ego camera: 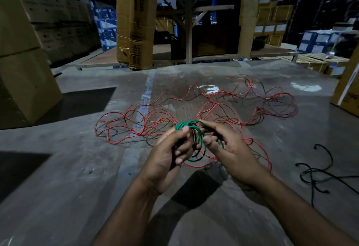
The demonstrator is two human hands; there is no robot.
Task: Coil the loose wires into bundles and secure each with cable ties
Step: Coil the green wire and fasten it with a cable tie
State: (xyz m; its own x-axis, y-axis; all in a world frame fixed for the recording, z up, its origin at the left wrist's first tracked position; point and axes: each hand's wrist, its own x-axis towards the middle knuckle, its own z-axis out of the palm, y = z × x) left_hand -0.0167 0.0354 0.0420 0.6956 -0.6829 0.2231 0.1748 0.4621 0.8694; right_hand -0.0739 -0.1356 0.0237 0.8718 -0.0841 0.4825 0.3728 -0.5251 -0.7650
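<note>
While hands (196, 148) grip green coil (194, 142) | concrete floor (58, 168) | stacked cartons (25, 51)

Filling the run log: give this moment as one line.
stage: coiling | left hand: grips green wire coil | right hand: holds coil | red wires: loose on floor

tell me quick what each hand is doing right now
Left hand: fingers curled round the green wire coil, gripping it.
Right hand: pinching the same coil from the other side.
</note>
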